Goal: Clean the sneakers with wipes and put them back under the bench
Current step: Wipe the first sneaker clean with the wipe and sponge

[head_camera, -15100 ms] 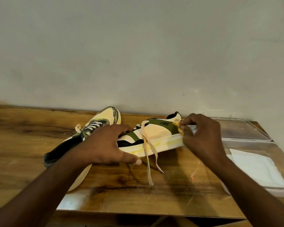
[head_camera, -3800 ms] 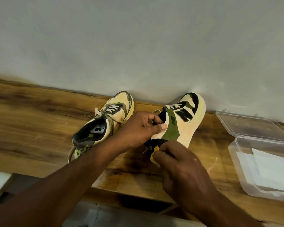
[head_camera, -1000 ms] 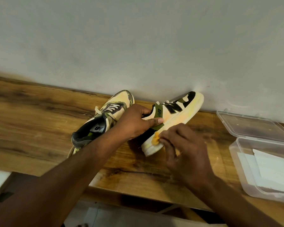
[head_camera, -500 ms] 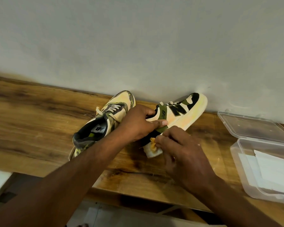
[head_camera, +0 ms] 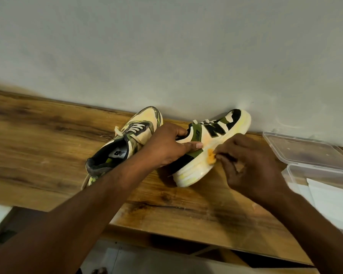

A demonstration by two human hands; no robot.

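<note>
glossy wooden bench [head_camera: 48,155]; clear plastic box [head_camera: 309,153]

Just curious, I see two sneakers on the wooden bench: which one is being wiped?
The right-hand sneaker with the black N: the left hand grips it while the right hand rubs an orange-stained wipe along its pale sole. The other sneaker lies untouched.

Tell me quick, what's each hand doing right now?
Left hand: grips the right-side sneaker at its collar.
Right hand: fingers pinch a small orange-stained wipe against the sneaker's side.

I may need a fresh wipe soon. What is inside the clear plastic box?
White wipes lie inside the clear plastic box, its lid open. The forearm and frame edge hide how many.
</note>
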